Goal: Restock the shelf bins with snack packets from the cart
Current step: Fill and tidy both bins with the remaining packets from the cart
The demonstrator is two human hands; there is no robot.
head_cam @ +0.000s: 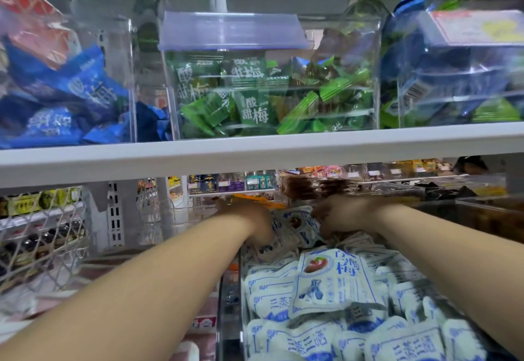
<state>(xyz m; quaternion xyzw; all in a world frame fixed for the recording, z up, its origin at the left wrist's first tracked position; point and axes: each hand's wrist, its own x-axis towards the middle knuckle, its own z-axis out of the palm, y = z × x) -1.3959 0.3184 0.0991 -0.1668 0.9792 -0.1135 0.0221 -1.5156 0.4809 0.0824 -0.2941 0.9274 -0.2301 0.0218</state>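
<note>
A clear bin (230, 290) under the white shelf is heaped with white-and-blue snack packets (329, 284). Both my arms reach deep into its far end. My left hand (249, 219) presses down on the packets at the back, fingers curled among them. My right hand (340, 213) lies just to its right, fingers bent onto the same pile of packets (295, 224). Whether either hand truly grips a packet is hidden by the hands themselves. The cart is out of view.
The white shelf edge (255, 154) crosses just above my hands. On it stand clear bins of blue packets (65, 97), green packets (255, 100) and mixed blue-green packets (453, 77). A wire mesh basket (42, 236) is at the left; a bin of brown packets (317, 188) sits behind my right hand.
</note>
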